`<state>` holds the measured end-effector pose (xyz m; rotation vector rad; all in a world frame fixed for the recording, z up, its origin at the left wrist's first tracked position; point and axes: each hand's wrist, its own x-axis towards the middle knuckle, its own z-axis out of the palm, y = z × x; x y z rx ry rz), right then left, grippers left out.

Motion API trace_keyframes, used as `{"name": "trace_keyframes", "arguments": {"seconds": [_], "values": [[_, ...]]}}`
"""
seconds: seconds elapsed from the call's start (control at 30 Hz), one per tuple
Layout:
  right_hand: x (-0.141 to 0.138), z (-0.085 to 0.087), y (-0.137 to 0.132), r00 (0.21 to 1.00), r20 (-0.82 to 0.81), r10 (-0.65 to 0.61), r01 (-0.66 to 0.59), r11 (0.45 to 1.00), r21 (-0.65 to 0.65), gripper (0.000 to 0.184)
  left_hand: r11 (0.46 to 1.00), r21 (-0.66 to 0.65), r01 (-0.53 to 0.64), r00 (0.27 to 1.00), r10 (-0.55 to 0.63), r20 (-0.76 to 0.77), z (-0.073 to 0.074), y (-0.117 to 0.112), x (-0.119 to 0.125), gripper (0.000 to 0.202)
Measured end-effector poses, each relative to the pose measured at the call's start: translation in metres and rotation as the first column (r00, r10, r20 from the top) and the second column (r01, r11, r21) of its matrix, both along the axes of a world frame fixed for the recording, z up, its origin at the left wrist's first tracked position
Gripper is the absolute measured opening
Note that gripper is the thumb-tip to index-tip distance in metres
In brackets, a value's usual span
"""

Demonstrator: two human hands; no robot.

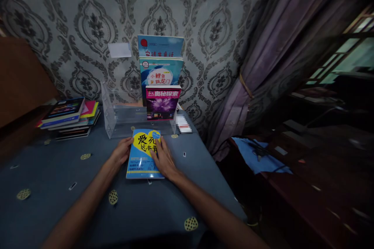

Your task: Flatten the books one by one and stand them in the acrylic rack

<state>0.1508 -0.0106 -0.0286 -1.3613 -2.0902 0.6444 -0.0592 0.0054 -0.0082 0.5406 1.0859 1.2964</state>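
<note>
A blue book [143,163] with a yellow heart and large black characters on its cover is in front of me at the table's middle, close to the stand. My left hand [122,151] is closed on its left edge, thumb near the upper corner. Over the right side of the cover rests my right hand [165,158], fingers stretched out and thumb spread apart. Just beyond it stands a clear plastic rack [108,113]. Its right side holds a purple-pink book [162,103], a teal book [160,71] and a light blue book [160,44], stepped one behind another.
At the left back lies a stack of books [67,111] beside a brown panel [23,78]. A blank white card [119,49] shows above the rack's left side. The table [96,206] has a blue patterned cover. To the right are a tied curtain [242,81] and a blue cloth [251,155].
</note>
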Motion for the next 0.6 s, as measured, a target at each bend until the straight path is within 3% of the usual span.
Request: {"name": "trace_keyframes", "arguments": {"seconds": [0.2, 0.37, 0.43, 0.6], "values": [[0.009, -0.01, 0.018, 0.941, -0.33, -0.071, 0.049, 0.996, -0.074, 0.067, 0.997, 0.071, -0.038, 0.999, 0.039, -0.015, 0.017, -0.005, 0.007, 0.004], [0.019, -0.004, 0.035, 0.769, -0.639, -0.016, -0.209, 0.939, -0.275, 0.044, 0.989, 0.151, -0.006, 0.996, 0.019, -0.084, 0.028, -0.011, 0.01, 0.012], [0.021, -0.001, 0.036, 0.709, -0.705, -0.015, -0.277, 0.914, -0.297, 0.046, 0.987, 0.155, 0.042, 0.993, -0.023, -0.118, 0.03, -0.013, 0.007, 0.02], [0.023, 0.009, 0.033, 0.689, -0.724, -0.015, -0.317, 0.893, -0.32, 0.05, 0.952, 0.143, 0.269, 0.944, -0.231, -0.236, 0.035, -0.021, -0.006, 0.055]]}}
